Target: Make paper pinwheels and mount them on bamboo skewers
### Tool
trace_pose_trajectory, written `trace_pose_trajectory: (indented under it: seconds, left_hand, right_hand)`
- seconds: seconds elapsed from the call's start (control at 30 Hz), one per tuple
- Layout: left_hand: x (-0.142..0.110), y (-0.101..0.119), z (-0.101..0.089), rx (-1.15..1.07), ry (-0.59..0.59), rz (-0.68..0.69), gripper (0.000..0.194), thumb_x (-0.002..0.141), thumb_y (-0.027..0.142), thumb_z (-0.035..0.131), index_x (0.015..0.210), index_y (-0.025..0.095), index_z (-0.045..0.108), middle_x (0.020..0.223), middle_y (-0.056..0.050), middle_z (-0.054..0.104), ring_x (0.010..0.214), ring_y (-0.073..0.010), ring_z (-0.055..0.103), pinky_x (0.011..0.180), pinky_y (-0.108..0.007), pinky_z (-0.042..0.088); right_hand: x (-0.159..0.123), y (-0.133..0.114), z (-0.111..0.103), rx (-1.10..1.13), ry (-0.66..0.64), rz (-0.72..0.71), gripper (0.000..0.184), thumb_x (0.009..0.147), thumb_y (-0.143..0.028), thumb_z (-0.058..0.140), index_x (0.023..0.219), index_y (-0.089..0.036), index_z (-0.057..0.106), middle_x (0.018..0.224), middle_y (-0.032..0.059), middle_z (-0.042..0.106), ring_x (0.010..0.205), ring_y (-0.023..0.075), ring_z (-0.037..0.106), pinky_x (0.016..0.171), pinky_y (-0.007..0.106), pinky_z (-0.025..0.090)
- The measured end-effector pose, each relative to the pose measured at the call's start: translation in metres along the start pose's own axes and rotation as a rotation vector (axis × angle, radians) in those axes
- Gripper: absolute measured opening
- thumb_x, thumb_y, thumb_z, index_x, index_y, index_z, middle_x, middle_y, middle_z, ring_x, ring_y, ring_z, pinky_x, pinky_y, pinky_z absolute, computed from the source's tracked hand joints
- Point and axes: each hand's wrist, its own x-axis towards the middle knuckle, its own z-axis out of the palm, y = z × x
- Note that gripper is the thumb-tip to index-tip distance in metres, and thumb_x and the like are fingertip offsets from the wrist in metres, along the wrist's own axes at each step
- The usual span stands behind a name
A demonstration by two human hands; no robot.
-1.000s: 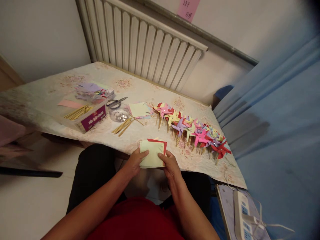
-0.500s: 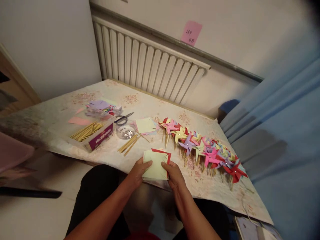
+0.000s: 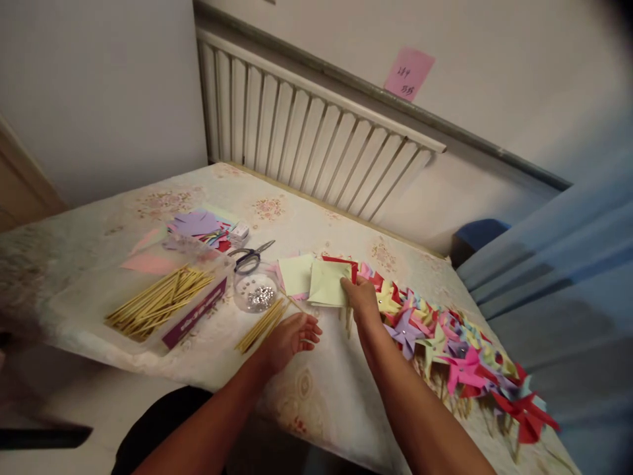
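My right hand (image 3: pixel 362 298) pinches a small stack of square paper sheets (image 3: pixel 329 284), pale green on top with a red edge showing behind. The stack is held over the table beside another pile of pale green and pink paper squares (image 3: pixel 295 276). My left hand (image 3: pixel 291 340) holds nothing; its fingers are loosely curled and apart. It hovers just right of a bundle of thin wooden sticks (image 3: pixel 260 326). A round clear dish of small silvery pieces (image 3: pixel 257 295) stands behind those sticks. Finished paper pinwheels (image 3: pixel 465 369) on sticks lie in rows to the right of my right arm.
A clear plastic box (image 3: pixel 165 303) full of wooden sticks is on the left. Scissors (image 3: pixel 252 256) lie behind the dish, near a container of coloured paper pieces (image 3: pixel 200 227). A radiator (image 3: pixel 316 125) lines the wall; a blue curtain (image 3: pixel 548 264) hangs at right.
Both hands held the paper stack near the table's front edge. My left hand has let go and moved aside, while my right hand has carried the stack forward towards the other squares.
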Motion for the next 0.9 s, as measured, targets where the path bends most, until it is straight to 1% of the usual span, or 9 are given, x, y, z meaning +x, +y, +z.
trace_pose_trajectory:
  seconds: [0.07,0.13,0.3,0.37,0.43,0.53,0.57,0.73,0.9]
  left_hand:
    - [0.004,0.002,-0.001,0.004,-0.051,-0.004,0.04,0.081,0.051,0.065,0.093,0.013,0.063,0.091,-0.011,0.068,0.075,-0.0168,0.063,0.067,-0.029,0.045]
    - [0.007,0.002,0.001,0.032,-0.132,-0.009,0.04,0.083,0.052,0.063,0.095,0.013,0.062,0.094,-0.012,0.067,0.077,-0.0176,0.063,0.068,-0.03,0.045]
    - [0.013,-0.003,0.005,0.089,-0.2,-0.001,0.042,0.084,0.053,0.06,0.095,0.013,0.06,0.095,-0.012,0.066,0.076,-0.0169,0.063,0.068,-0.03,0.045]
    - [0.013,-0.003,0.005,0.085,-0.206,-0.012,0.043,0.081,0.053,0.063,0.094,0.013,0.059,0.094,-0.012,0.066,0.075,-0.0169,0.062,0.068,-0.031,0.045]
    - [0.011,-0.002,0.006,0.087,-0.196,-0.014,0.043,0.081,0.053,0.063,0.093,0.012,0.059,0.093,-0.011,0.065,0.073,-0.0164,0.062,0.067,-0.031,0.044]
    - [0.008,0.002,0.006,0.087,-0.183,-0.017,0.04,0.079,0.049,0.064,0.092,0.012,0.058,0.092,-0.011,0.065,0.072,-0.0158,0.061,0.067,-0.03,0.043]
    - [0.007,0.003,0.006,0.087,-0.18,-0.019,0.039,0.078,0.048,0.065,0.091,0.012,0.058,0.092,-0.011,0.065,0.072,-0.0158,0.061,0.067,-0.03,0.043]
    - [0.006,0.002,0.008,0.1,-0.169,-0.017,0.037,0.077,0.047,0.066,0.09,0.013,0.057,0.09,-0.01,0.066,0.07,-0.0149,0.061,0.065,-0.03,0.042]
    - [0.003,0.005,0.01,0.134,-0.193,-0.017,0.039,0.074,0.048,0.067,0.09,0.014,0.058,0.086,-0.007,0.066,0.068,-0.0145,0.061,0.065,-0.03,0.042]
  right_hand:
    - [0.018,-0.011,0.013,-0.309,0.088,-0.069,0.021,0.077,-0.033,0.057,0.079,-0.018,0.071,0.066,0.002,0.069,0.069,0.0205,0.063,0.063,0.027,0.045]
    - [0.033,-0.023,0.028,-0.561,0.117,-0.158,0.024,0.082,-0.03,0.052,0.082,-0.017,0.071,0.072,0.0047,0.07,0.073,0.0207,0.063,0.066,0.027,0.043]
    - [0.06,-0.035,0.067,-0.984,0.13,-0.358,0.027,0.094,-0.026,0.041,0.098,-0.017,0.067,0.087,0.0097,0.07,0.08,0.021,0.062,0.069,0.028,0.038]
    - [0.061,-0.025,0.082,-1.108,0.077,-0.456,0.027,0.096,-0.023,0.038,0.101,-0.018,0.065,0.094,0.0108,0.069,0.086,0.0217,0.061,0.072,0.028,0.038]
    - [0.055,-0.008,0.096,-1.216,-0.073,-0.523,0.024,0.095,-0.018,0.04,0.101,-0.018,0.063,0.098,0.0114,0.067,0.09,0.022,0.06,0.074,0.029,0.039]
    - [0.038,0.023,0.11,-1.304,-0.39,-0.604,0.019,0.091,-0.015,0.046,0.099,-0.017,0.063,0.098,0.0122,0.066,0.093,0.0229,0.06,0.075,0.029,0.043]
    - [0.032,0.033,0.113,-1.317,-0.454,-0.646,0.019,0.09,-0.013,0.047,0.101,-0.017,0.063,0.103,0.0131,0.066,0.098,0.024,0.059,0.078,0.03,0.044]
    - [0.017,0.059,0.112,-1.253,-0.421,-0.735,0.035,0.091,-0.012,0.044,0.124,-0.01,0.055,0.132,0.0184,0.055,0.124,0.0258,0.049,0.102,0.036,0.04]
    - [0.021,0.053,0.1,-1.139,-0.505,-0.711,0.042,0.084,-0.01,0.048,0.125,-0.01,0.057,0.136,0.0191,0.054,0.129,0.0253,0.047,0.108,0.036,0.036]
